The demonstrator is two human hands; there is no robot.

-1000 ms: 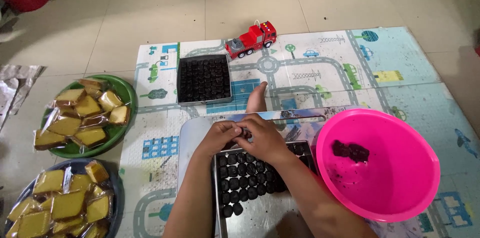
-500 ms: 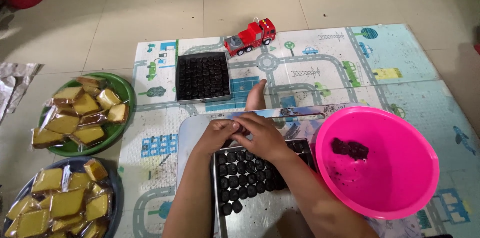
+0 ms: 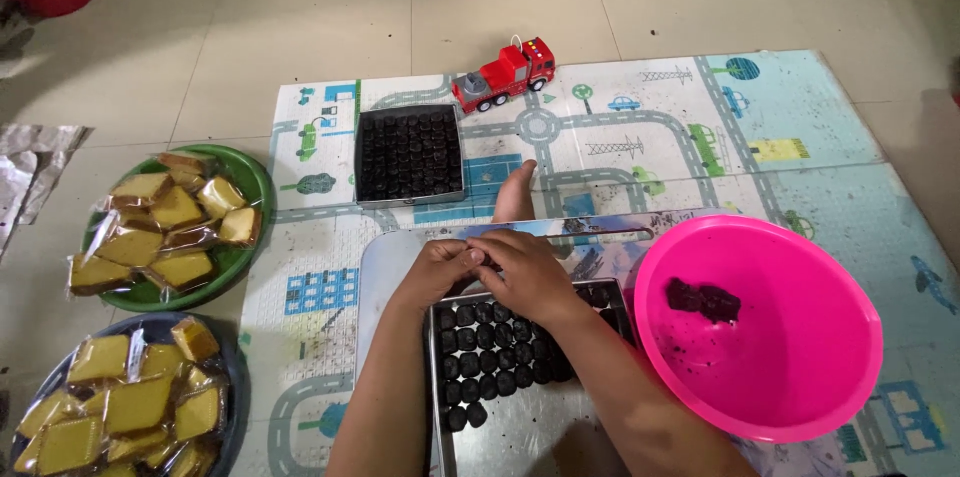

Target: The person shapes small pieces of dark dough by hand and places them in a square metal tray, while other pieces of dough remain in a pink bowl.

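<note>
Both hands meet at the far edge of the metal tray [image 3: 520,437] of dark round sweets [image 3: 490,362]: left hand [image 3: 440,272] and right hand [image 3: 525,272] touching, fingers curled, each grip closed around something small I cannot tell; pink basin [image 3: 800,387] just beside the right arm

At your six o'clock the metal tray [image 3: 520,437] shines dully, holding matt black sweets [image 3: 490,357]. At three o'clock the pink plastic basin [image 3: 800,397] looks glossy and smooth. At nine o'clock, crinkled clear plastic wraps the yellow cakes [image 3: 160,237]. The play mat [image 3: 700,137] looks smooth.
</note>
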